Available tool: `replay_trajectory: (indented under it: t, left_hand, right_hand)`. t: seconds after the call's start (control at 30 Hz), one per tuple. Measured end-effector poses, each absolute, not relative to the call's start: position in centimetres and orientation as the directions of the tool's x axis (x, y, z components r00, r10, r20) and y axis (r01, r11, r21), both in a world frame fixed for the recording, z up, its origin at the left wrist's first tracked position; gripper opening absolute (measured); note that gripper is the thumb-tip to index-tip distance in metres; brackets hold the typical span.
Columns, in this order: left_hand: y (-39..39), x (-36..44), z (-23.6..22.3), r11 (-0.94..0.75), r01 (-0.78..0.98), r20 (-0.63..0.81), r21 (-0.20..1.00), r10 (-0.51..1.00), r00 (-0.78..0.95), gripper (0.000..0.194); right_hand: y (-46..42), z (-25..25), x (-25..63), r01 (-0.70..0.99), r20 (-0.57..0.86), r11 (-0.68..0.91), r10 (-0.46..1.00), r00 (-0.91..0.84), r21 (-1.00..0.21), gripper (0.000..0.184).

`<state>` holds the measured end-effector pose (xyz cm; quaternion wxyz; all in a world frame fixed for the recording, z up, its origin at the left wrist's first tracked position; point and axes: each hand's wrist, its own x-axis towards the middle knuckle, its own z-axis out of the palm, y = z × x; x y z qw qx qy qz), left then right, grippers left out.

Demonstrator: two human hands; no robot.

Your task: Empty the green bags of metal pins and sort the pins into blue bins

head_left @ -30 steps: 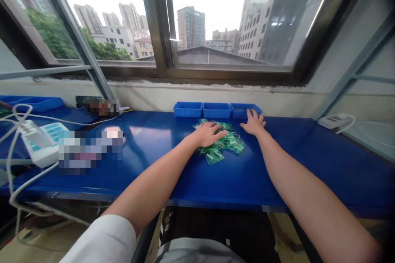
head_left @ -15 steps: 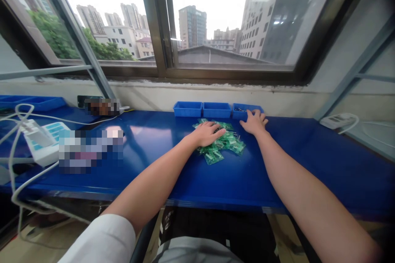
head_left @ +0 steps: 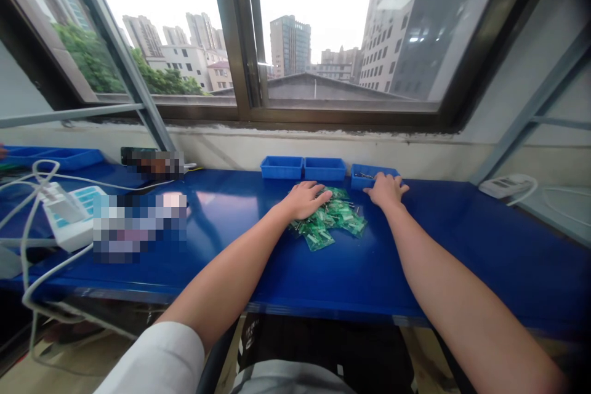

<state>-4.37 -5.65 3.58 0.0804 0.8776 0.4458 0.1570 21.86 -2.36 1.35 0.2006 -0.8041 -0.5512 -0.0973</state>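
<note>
A pile of small clear packets with green printed parts and metal pieces (head_left: 339, 215) lies on the blue table (head_left: 221, 252). My left hand (head_left: 305, 200) rests on the pile's left side, fingers stretched and thumb apart; whatever is under the palm is hidden. At the back, my right hand (head_left: 386, 189) is on the near right side of the right blue bin (head_left: 361, 181). Its fingers reach over the rim and its thumb points left along the front wall. Some thin metal pieces (head_left: 364, 175) show inside that bin.
Two more blue bins, the left one (head_left: 281, 167) and the middle one (head_left: 324, 168), stand side by side along the wall. A white power strip (head_left: 76, 215) with cables is at the left, near a phone (head_left: 133, 155). A white socket block (head_left: 506, 185) stands far right.
The right blue bin has shifted slightly right with my right hand, widening the gap to the middle bin. My left hand has moved slightly left on the pile.
</note>
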Motion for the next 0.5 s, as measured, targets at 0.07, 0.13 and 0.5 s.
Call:
replay_trajectory:
  t: [0.07, 0.13, 0.5]
  left_hand:
    - [-5.6, -4.5, 3.6, -0.585, 0.759, 0.208, 0.286, 0.811, 0.547, 0.075]
    - [-5.5, -4.6, 3.7, -0.582, 0.759, 0.214, 0.290, 0.813, 0.542, 0.075]
    - [-4.3, -5.0, 3.9, -0.481, 0.665, 0.295, 0.572, 0.877, 0.380, 0.074]
  right_hand:
    - [-2.4, 1.2, 21.9, 0.920, 0.381, -0.318, 0.840, 0.385, -0.228, 0.047]
    - [-2.5, 1.2, 21.9, 0.912, 0.387, -0.331, 0.830, 0.403, -0.241, 0.044]
    - [-4.6, 4.5, 20.3, 0.944, 0.563, -0.194, 0.764, 0.317, -0.268, 0.032]
